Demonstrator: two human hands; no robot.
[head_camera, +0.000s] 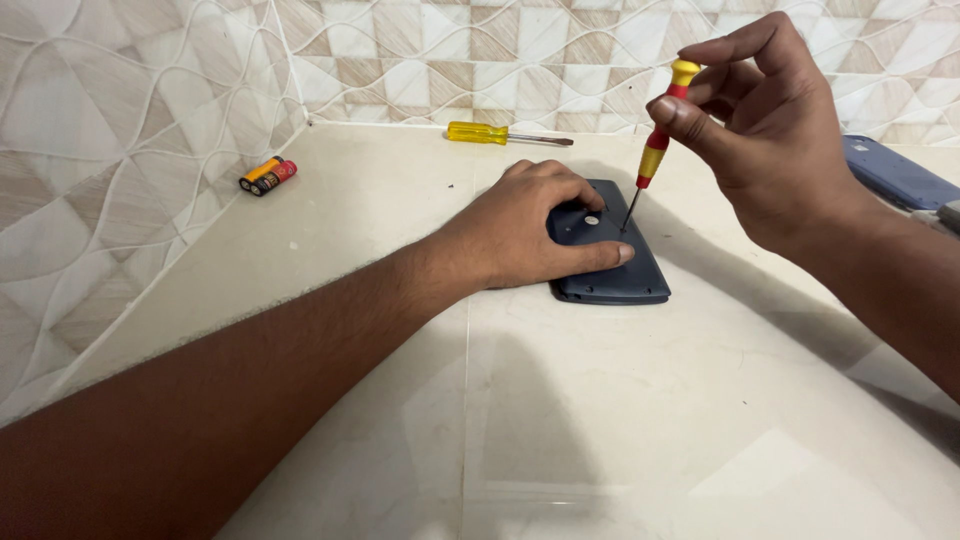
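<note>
Right now I've got the left hand (530, 235) pressed flat on a dark blue-grey device (610, 262) lying back-side up on the counter (700, 420); fingers spread over its near-left part, not wrapped round anything, just holding it down. Right hand (770, 130) pinches a small red-and-yellow screwdriver (658, 135) btwn thumb and fingers, index on the yellow cap, so that grip is closed on the tool. Shaft runs steeply down and slightly left; tip meets the device's back just right of a small round silver spot (592, 220), prob. at a screw, too small to confirm. Device sits directly below the right hand, long axis running away from me, leaning a bit left; left hand is the 1 touching it.

Count: 2 screwdrivers (1 in hand, 1 larger yellow-handled screwdriver (500, 134) lying by the tiled wall (120, 120)), 2 batteries (268, 176) side by side at far left, 1 device under work, 1 blue flat object (895, 175) at right edge, partly cut off.
</note>
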